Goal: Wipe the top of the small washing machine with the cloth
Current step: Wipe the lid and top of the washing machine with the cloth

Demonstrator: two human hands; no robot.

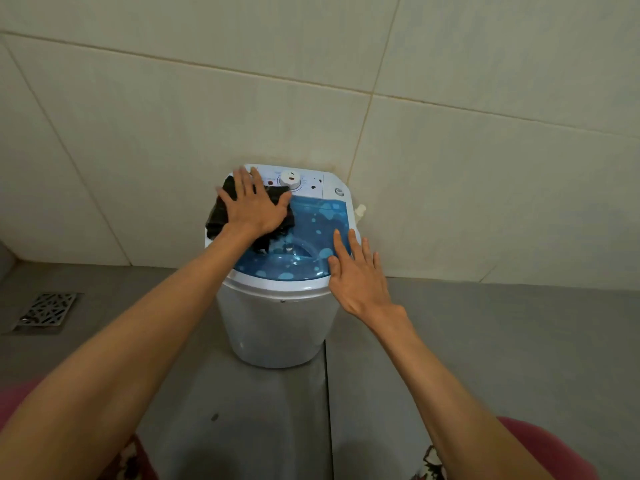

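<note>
From my head view: my left hand (pixel 254 206) is spread flat, fingers splayed apart, palm pressed down on the dark cloth (pixel 221 211); no clamped grip here, just an open hand pinning the cloth against the top; the cloth sits crumpled on the far-left part of the small washing machine (pixel 277 323), covering the left edge of the blue lid (pixel 311 233) and reaching up to the white control panel (pixel 308 183); a corner of the cloth trails down toward the lid's middle. My fingertips reach the panel, just left of the round dial (pixel 290 179); a small cap (pixel 339 192) sits at the panel's far-right corner. My right hand (pixel 356 271) is open too, fingers together-ish and straight, lying against the right edge of the lid and rim; it holds nothing. The blue lid is translucent with pale blotches; the machine's white body stands on the grey floor (pixel 485 341), backed against the tiled wall (pixel 450 150); a white nozzle (pixel 361 210) juts from its right side. A metal floor drain (pixel 48 310) lies well apart to the left.
</note>
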